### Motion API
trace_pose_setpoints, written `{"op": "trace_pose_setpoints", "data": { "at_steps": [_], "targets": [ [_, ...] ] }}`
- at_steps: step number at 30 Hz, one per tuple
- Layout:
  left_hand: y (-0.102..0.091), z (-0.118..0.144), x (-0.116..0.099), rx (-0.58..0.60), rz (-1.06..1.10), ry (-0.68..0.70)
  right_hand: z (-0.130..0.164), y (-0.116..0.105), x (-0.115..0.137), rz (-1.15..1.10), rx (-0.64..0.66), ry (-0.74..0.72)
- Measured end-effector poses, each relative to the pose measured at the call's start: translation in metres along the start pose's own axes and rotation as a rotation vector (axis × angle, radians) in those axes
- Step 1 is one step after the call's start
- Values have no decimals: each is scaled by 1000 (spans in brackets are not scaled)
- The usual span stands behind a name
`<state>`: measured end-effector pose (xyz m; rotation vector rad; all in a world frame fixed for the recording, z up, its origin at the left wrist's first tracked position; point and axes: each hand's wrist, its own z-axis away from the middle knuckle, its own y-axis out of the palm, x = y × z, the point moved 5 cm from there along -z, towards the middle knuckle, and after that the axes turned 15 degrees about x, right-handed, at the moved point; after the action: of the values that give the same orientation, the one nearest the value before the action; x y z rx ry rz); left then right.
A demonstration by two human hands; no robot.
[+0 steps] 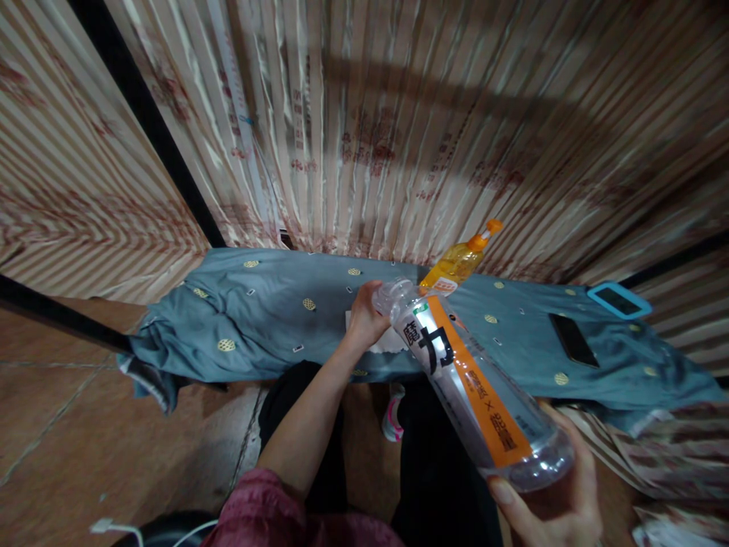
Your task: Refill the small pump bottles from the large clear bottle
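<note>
In the head view we see our right hand (555, 497) low at the right edge, curled under the base of a clear plastic bottle (472, 384) with an orange label strip and black characters. The bottle lies tilted, its neck pointing up and away toward the desk. Our left hand (364, 315) reaches forward, fingers closed around the bottle's mouth, where the cap would sit; whether a cap is under the fingers we cannot tell. The desk is draped in a blue-grey cloth (256, 319) dotted with yellow rounds. Just behind the bottle's neck stands a yellow bottle (459, 262) with an orange spout, leaning right. Well to the right on the cloth lie a dark phone (573, 339) and a blue-cased phone (619, 300). Striped curtains (399, 114) hang behind.
</note>
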<state>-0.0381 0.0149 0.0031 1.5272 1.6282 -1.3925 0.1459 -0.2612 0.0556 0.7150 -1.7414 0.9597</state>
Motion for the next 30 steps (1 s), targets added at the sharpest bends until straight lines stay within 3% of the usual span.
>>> {"op": "trace_pose_setpoints", "data": {
  "at_steps": [13, 17, 22, 30],
  "targets": [
    [2, 0, 2, -6, -12, 18, 2, 15, 35, 46, -49, 63],
    [3, 0, 1, 4, -21, 22, 1, 16, 34, 33, -51, 79],
    [1, 0, -1, 5, -24, 14, -3, 10, 24, 47, -3, -37],
    [-1, 1, -4, 23, -5, -14, 0, 15, 30, -18, -62, 51]
  ]
}}
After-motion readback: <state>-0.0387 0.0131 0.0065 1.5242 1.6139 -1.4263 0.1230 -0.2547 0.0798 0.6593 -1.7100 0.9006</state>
